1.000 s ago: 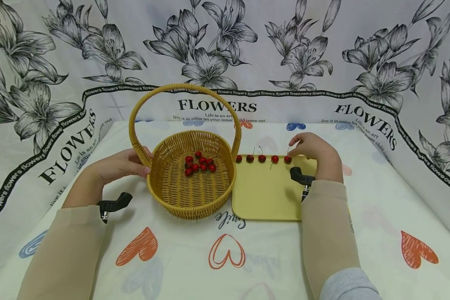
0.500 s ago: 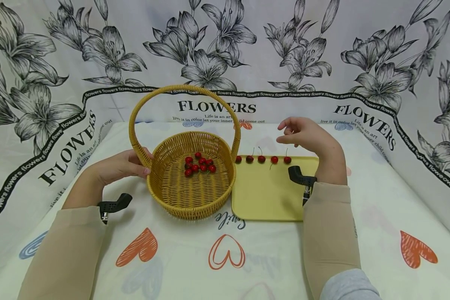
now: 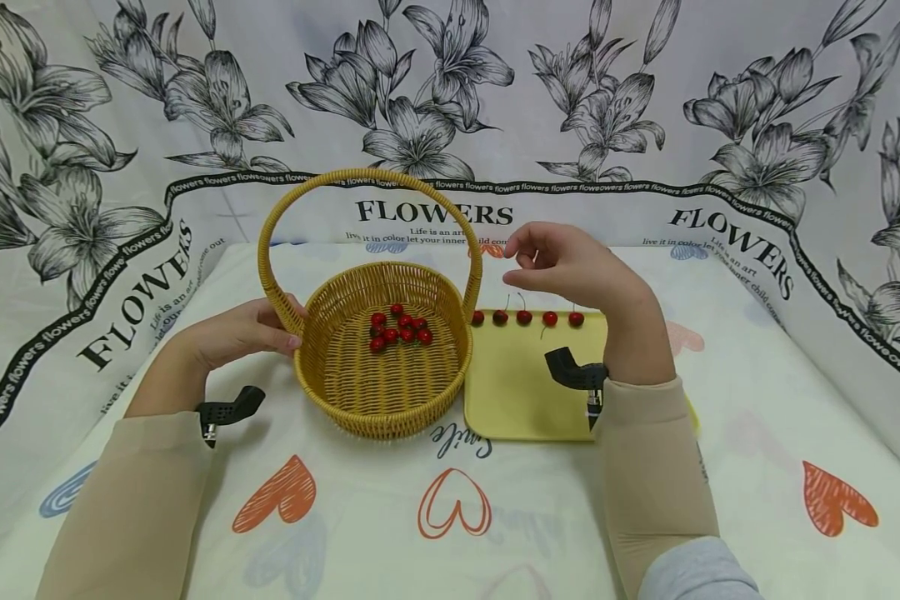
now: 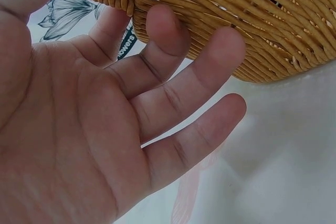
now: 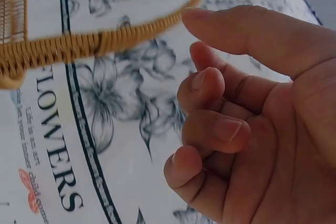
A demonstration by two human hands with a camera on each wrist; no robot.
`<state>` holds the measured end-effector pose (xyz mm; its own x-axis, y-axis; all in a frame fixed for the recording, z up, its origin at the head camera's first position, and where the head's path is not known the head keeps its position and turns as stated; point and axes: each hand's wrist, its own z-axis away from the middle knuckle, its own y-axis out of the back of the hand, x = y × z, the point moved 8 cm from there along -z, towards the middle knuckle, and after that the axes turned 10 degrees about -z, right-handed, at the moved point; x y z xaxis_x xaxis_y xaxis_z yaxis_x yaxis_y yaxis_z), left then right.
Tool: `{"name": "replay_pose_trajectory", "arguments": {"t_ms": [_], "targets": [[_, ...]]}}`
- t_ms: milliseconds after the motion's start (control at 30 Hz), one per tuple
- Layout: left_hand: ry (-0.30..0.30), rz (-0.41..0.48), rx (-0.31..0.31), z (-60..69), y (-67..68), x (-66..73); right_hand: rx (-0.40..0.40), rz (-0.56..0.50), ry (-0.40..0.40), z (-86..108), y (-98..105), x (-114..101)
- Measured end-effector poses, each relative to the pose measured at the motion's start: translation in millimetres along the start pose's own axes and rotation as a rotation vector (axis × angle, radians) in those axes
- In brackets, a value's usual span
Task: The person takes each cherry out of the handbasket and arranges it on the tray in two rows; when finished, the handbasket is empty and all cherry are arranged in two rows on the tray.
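In the head view the left hand (image 3: pixel 238 337) pinches the wicker basket (image 3: pixel 382 425) at its left rim, by the foot of the handle; the left wrist view shows the other fingers (image 4: pixel 194 85) loosely bent beside the weave. Several red cherries (image 3: pixel 391 335) lie together inside the basket. Another row of cherries (image 3: pixel 523 317), some with stems up, runs along the far edge of the yellow tray (image 3: pixel 525 383). Above that row, right of the basket handle (image 3: pixel 474 250), hovers the right hand (image 3: pixel 577 265), its fingers loosely bent around nothing.
The tray stands directly right of the basket, its right part hidden under the right forearm. A white cloth (image 3: pixel 360 517) with hearts covers the table. Behind rises a flower-printed curtain (image 3: pixel 525 100).
The right hand has let go of the rightmost cherry on the tray, risen, and moved left toward the basket handle. The left hand and the basket have stayed in place.
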<state>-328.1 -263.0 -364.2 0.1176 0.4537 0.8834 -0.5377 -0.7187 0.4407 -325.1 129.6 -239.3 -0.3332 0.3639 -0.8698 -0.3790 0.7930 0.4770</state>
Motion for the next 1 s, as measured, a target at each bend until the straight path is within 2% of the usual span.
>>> {"name": "replay_pose_trajectory", "arguments": {"t_ms": [233,367,467,567,767,1000], "targets": [[0.012,-0.014,0.004,0.5,0.3,-0.6,-0.14,-0.001,0.021,-2.4,-43,-20],[0.024,-0.015,0.008,0.4,0.5,-1.2,-0.209,0.033,0.07,-4.5,-64,-29],[0.026,-0.008,0.007,0.2,0.2,-1.6,-0.249,0.076,0.105,-8.6,-80,-29],[0.027,-0.005,0.009,0.3,0.6,-2.3,-0.282,0.094,0.093,-14.4,-96,-25],[0.028,-0.007,0.011,0.3,0.5,-1.8,-0.287,0.2,0.033,-28.9,-121,-7],[0.026,-0.001,0.012,-0.1,0.0,-0.6,-0.191,0.458,-0.086,-44.4,-151,20]]}}
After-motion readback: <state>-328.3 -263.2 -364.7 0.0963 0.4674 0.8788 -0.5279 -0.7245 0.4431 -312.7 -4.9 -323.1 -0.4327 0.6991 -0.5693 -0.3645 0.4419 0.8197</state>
